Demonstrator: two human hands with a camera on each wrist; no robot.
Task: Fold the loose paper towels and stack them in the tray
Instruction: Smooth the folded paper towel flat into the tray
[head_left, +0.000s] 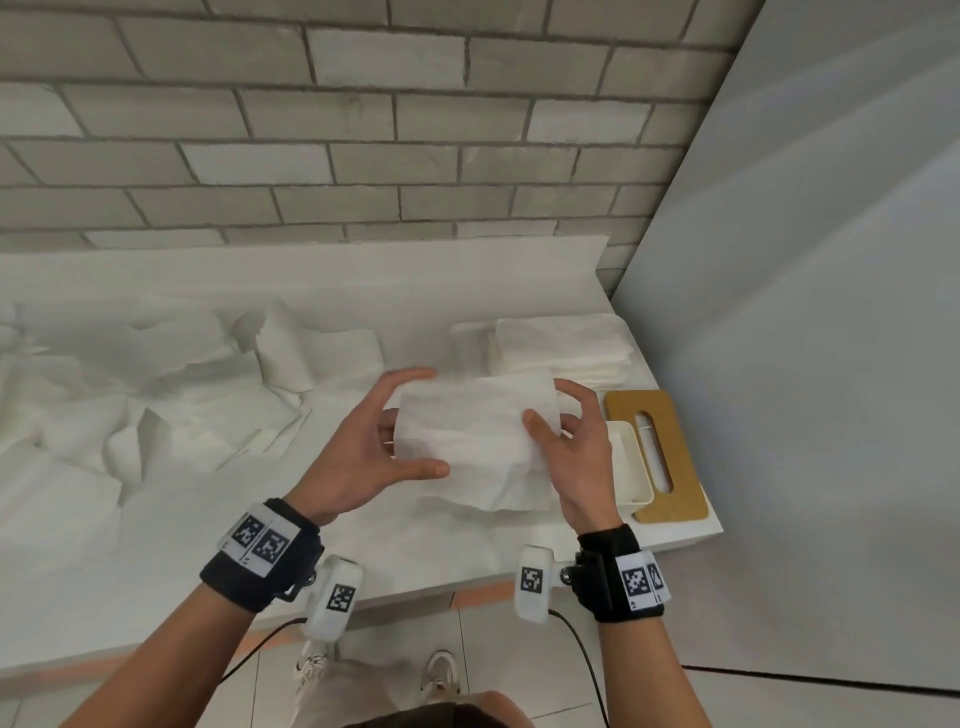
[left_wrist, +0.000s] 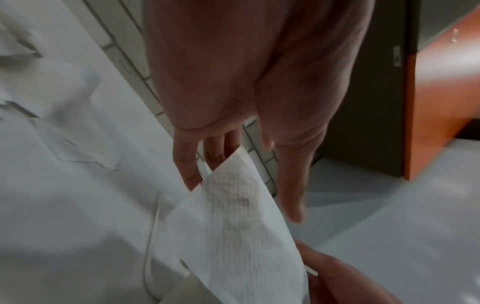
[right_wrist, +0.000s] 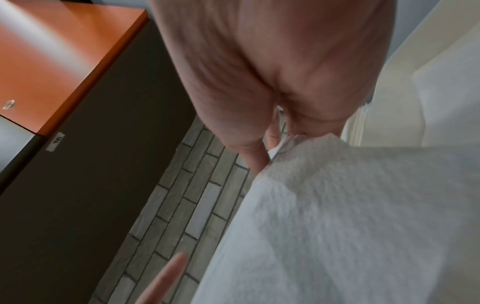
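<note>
We held one paper towel (head_left: 475, 426) clear of the counter (head_left: 467, 551), between both hands. Our right hand (head_left: 576, 447) pinched its right edge, thumb on top and fingers beneath. Our left hand (head_left: 363, 441) cupped the left edge with thumb and fingers curled about it; the left wrist view showed the fingers (left_wrist: 187, 164) behind the sheet. The towel appeared already doubled over, though its lower layer hung creased, so we judged the fold unfinished. To the far right a stack of folded towels (head_left: 563, 348) rested in what we took for the tray (head_left: 465, 338), only its left rim being visible. A heap of loose towels (head_left: 156, 384) covered the left counter, so most of the work remained. A white box (head_left: 631, 462) and brown board (head_left: 675, 447) lay just right of our hands.
</note>
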